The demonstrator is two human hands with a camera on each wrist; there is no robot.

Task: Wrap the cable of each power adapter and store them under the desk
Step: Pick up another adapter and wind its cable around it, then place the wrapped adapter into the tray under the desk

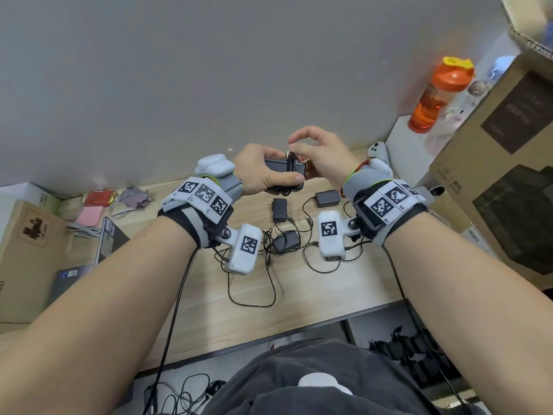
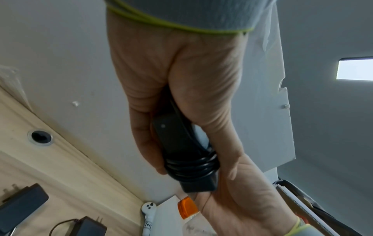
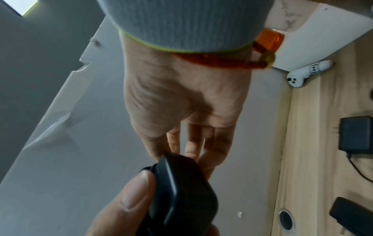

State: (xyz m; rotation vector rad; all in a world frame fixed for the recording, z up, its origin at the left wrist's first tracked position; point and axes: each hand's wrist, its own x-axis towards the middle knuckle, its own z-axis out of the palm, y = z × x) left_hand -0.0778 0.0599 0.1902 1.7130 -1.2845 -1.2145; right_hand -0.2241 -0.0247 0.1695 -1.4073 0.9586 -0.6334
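Observation:
My left hand (image 1: 269,172) grips a black power adapter (image 1: 284,175) above the wooden desk (image 1: 299,304), thumb along its near side. Its cable (image 2: 191,164) is wound in several turns round the body. My right hand (image 1: 294,149) pinches the cable's end at the top of the adapter, its other fingers arched above. In the right wrist view its fingertips (image 3: 191,143) touch the adapter (image 3: 181,183). Three more adapters (image 1: 279,209) (image 1: 327,198) (image 1: 287,241) lie on the desk below my wrists, with their loose cables (image 1: 251,295) tangled.
An orange bottle (image 1: 440,94), a white controller (image 1: 378,151) and big cardboard boxes (image 1: 493,175) stand at the right. A laptop (image 1: 110,238) and another box (image 1: 27,250) sit at the left. Dark items (image 1: 413,354) lie under the desk.

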